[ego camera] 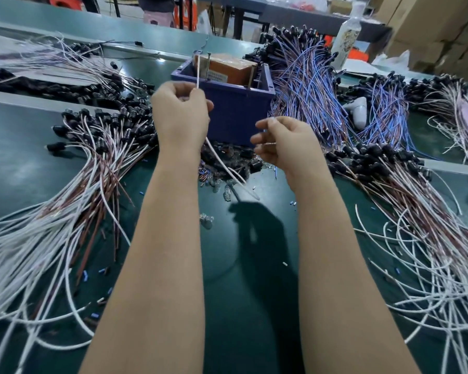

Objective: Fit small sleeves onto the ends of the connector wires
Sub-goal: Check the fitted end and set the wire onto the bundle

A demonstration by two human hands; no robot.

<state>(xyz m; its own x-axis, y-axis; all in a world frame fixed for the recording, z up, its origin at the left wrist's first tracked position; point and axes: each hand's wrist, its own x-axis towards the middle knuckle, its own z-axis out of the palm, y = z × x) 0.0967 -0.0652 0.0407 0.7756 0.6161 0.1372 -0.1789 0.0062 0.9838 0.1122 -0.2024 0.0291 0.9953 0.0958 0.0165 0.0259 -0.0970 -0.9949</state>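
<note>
The left hand [181, 117] is gripping one white wire [229, 171] in a closed fist, in the air in front of the blue box [238, 114]. The short top end is sticking up above the fingers, and the long rest is hanging down toward the green table [227, 279]. The right hand [284, 143] is hovering just beside it with fingers curled; whether it is pinching a sleeve I cannot tell. Loose sleeves [285, 264] are lying scattered on the table, between the wire bundles [97, 157]. The wire is looking light and bendy, so I think it is better to hold it very near the tip, otherwise the end will be bending away under the push. A sleeve is tiny and probably easy to drop.
</note>
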